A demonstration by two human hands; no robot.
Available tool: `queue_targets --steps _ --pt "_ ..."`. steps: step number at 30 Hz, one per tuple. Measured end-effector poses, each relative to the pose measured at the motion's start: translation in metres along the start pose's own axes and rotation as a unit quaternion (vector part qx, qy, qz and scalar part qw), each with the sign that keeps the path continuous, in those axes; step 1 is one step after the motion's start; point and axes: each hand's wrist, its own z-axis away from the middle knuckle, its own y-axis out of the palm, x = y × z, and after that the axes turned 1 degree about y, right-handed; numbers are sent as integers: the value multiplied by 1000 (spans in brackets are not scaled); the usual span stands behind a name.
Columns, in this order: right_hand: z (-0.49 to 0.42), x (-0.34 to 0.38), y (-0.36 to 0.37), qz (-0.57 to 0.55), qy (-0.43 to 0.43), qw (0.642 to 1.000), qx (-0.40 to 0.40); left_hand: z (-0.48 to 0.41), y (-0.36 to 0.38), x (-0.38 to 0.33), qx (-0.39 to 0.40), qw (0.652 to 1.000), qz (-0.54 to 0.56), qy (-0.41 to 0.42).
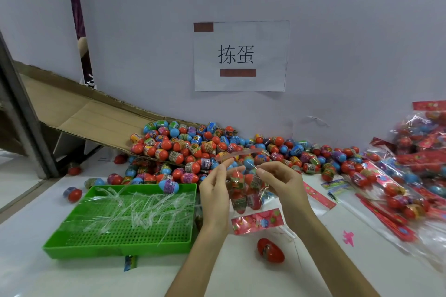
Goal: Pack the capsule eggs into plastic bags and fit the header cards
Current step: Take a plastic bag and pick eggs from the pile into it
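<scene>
Left grip (214, 190) and right grip (281, 182) both pinch the top of a clear plastic bag of red capsule eggs (246, 191), held just right of the green perforated plastic tray (115, 246). I see its pink header card (257, 220) hanging at the lower end.

Single head-worn wide-angle view, forward and down, close over the white table (241, 277), grey wall (337, 31) just beyond.
</scene>
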Motion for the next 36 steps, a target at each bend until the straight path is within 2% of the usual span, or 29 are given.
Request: queue_targets --steps 9,14,17,21,22,24,26,28,31,36 --pt "2 4 1 -28 29 999 8 -3 -2 4 -33 999 0 -9" --pt "3 5 2 -14 21 999 34 -1 -4 2 -63 996 -18 52" --pt "2 1 3 -14 25 999 23 -1 -4 3 -91 993 -14 78" --pt "0 -5 2 -24 20 999 -13 0 -4 5 -83 993 0 81" --pt "0 -7 3 0 2 999 -39 -1 -4 6 -79 994 0 77" --pt "1 -12 4 122 -88 984 -99 0 -3 8 -75 994 -10 76" --pt "4 -16 7 264 -224 929 -132 1 -1 10 -65 994 -24 87" --pt "6 -19 11 311 -313 889 -121 4 1 11 -45 993 -41 105" --pt "10 -18 16 293 -367 878 -95 8 4 11 -11 988 -67 137" --pt "13 -11 16 272 -360 890 -66 13 8 10 28 971 -131 196"
